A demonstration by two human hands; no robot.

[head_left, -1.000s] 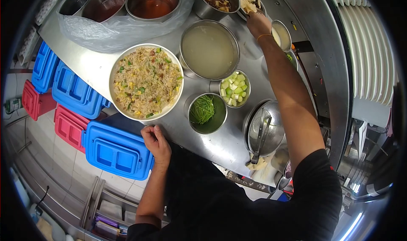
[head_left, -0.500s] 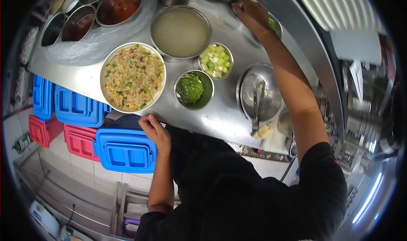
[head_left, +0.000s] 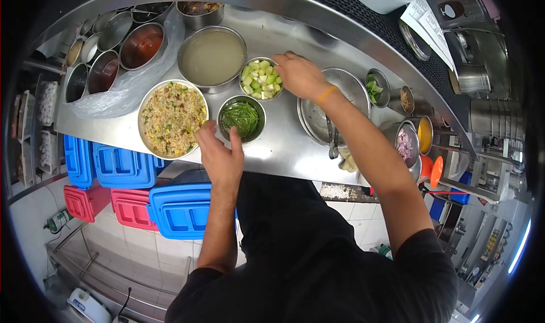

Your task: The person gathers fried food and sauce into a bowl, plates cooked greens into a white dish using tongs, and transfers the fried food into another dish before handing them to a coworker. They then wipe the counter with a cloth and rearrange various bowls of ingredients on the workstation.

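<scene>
My left hand [head_left: 220,155] is open, thumb and fingers apart. It hovers between a round bowl of fried rice [head_left: 173,118] and a small metal bowl of cut green strips [head_left: 243,117]. My right hand [head_left: 302,76] curls its fingers at the right rim of a metal bowl of chopped pale-green vegetable [head_left: 261,80]; the fingertips are partly hidden. Behind these bowls stands a larger metal pot of cloudy liquid [head_left: 213,56]. Right of my right hand, a perforated strainer [head_left: 340,90] sits over a metal bowl, with tongs [head_left: 334,138] at its front.
Metal pots of reddish sauce [head_left: 142,46] stand at the back left beside plastic sheeting [head_left: 113,98]. Small containers hold leafy greens [head_left: 374,90] and chopped purple onion [head_left: 405,144] at the right. Blue lidded bins [head_left: 180,212] stand below the counter's front edge. A raised metal shelf runs along the back.
My right hand has come down from the far containers to the chopped-vegetable bowl. My left hand has risen from the counter edge and spread its fingers. The camera view has shifted.
</scene>
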